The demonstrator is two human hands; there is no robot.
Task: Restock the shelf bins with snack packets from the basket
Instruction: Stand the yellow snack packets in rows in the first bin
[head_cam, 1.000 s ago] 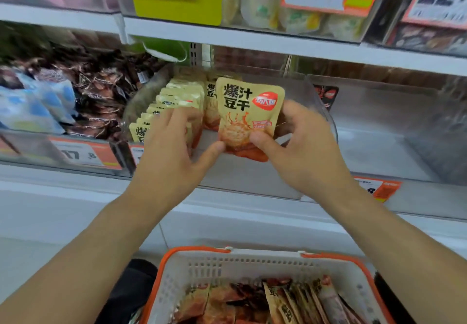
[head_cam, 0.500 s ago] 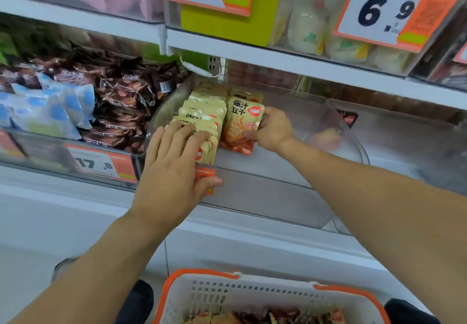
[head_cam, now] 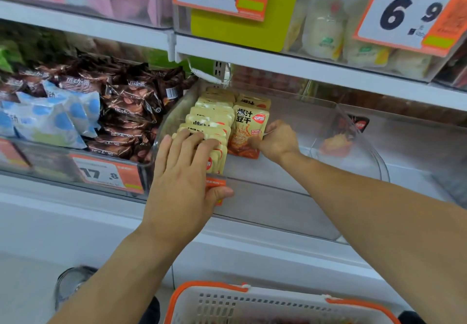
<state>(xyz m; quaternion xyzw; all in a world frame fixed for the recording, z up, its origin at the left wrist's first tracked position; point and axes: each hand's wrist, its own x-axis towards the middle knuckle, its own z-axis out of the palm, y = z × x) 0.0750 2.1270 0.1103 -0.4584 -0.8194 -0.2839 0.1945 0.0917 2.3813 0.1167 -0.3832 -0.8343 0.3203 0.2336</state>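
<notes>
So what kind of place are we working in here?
Most likely a shop's snack aisle: price tags hang on the shelf edges, clear shelf bins hold rows of packets, and an orange-rimmed shopping basket sits below the hands.

A shop: white shelves [head_cam: 303,70] carry clear bins [head_cam: 290,197] of snack packets [head_cam: 249,131], with orange price tags [head_cam: 409,10] clipped along their front edges.
</notes>
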